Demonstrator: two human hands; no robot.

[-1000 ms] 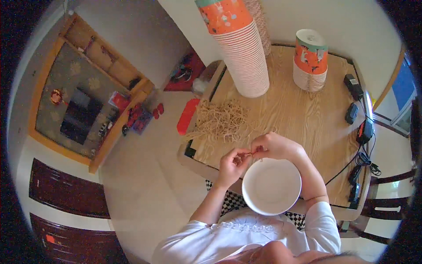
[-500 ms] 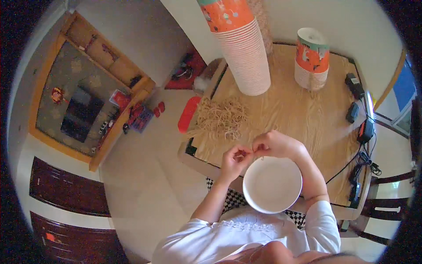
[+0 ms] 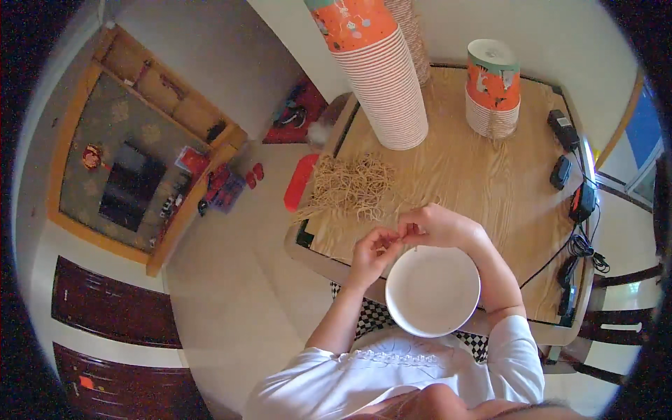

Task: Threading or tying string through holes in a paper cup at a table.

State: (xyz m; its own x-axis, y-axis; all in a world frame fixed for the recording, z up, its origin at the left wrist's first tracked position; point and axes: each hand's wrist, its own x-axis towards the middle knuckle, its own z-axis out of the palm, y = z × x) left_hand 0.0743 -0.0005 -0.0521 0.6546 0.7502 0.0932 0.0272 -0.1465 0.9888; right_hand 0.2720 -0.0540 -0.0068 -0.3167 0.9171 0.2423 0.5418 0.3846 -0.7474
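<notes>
the biggest thing is the wooden desk (image 3: 476,182), which spreads out past the left grip (image 3: 369,257) and the right grip (image 3: 439,225). a tall stack of paper tubs (image 3: 381,84), orange and white, stands beyond the grips. a big white bowl (image 3: 432,290) is just on the near side of both grips, and its pale inside shows. a short stack of tubs (image 3: 494,87) stands far off, ahead and to the right of the grips, with a bit of tan stringy stuff (image 3: 498,127) at its near side. a loose heap of tan strands (image 3: 353,182) lies ahead and to the left of the grips, nearer the left one.

the two grips meet tip to tip. each is pinched closed, and they seem to hold one thin strand (image 3: 416,248) between them. it is so small that its shape cannot be told.

as for how far along things are, this one strand looks not yet done, since both grips are on it. lots of strands are left in the heap, all jumbled. how many are finished cannot be told.
</notes>
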